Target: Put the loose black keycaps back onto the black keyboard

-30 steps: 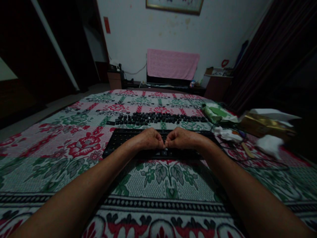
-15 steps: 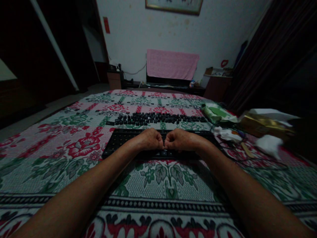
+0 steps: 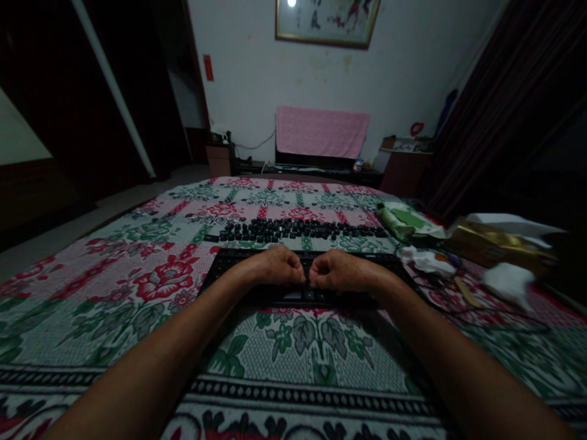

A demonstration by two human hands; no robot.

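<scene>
A black keyboard (image 3: 229, 260) lies flat across the bedspread, with many of its key places bare of caps. Over its middle, my left hand (image 3: 283, 266) has its fingers closed in a pinch. My right hand (image 3: 331, 270) is pinched too, a small gap away from the left. Both sets of fingertips are low at the keyboard's key area; whatever they grip, if anything, is too small or hidden to make out. Behind the keyboard, loose black keycaps (image 3: 293, 229) lie in a long scattered band.
On the right lie a green-and-white tissue pack (image 3: 408, 221), a golden box (image 3: 498, 241), crumpled white tissue (image 3: 509, 282), a flat wooden stick (image 3: 466, 292) and a black cable (image 3: 499, 327). The patterned bedspread (image 3: 316, 348) covers the bed. A pink towel (image 3: 323, 131) hangs at the far wall.
The view has tilted up a little, so everything sits lower and slightly to the right. Both hands stay pinched over the keyboard's middle, with the gap between them slightly wider.
</scene>
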